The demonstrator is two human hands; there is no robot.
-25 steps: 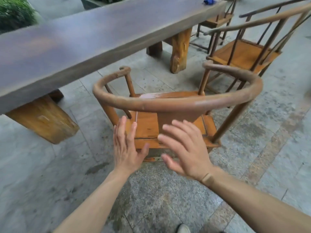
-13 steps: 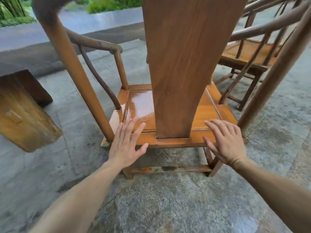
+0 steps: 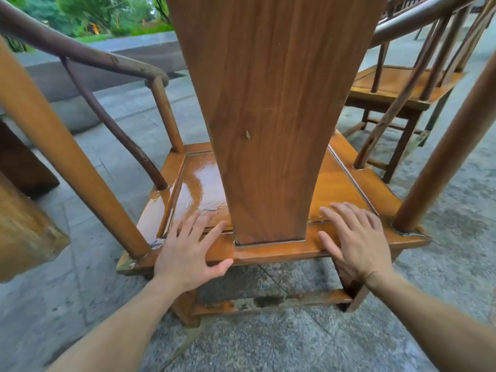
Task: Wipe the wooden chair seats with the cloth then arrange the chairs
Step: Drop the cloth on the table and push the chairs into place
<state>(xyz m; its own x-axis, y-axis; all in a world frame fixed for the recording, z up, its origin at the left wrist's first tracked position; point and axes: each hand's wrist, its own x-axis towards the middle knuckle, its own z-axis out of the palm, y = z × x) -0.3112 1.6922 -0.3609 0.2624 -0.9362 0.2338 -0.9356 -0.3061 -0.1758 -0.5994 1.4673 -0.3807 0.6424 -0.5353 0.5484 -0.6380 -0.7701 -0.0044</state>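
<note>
Chair seat glossy; your left hand and right hand lie flat, fingers spread, either side of backsplat, gripping nothing

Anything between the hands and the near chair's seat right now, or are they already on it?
Nothing visible is in the way. The left hand and right hand lie flat on the seat's rear edge, either side of the back splat. No cloth in either.

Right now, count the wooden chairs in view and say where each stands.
2. The near round-backed wooden armchair stands under both hands, filling the centre. A second slatted wooden armchair stands behind it at upper right. Others may be hidden.
</note>
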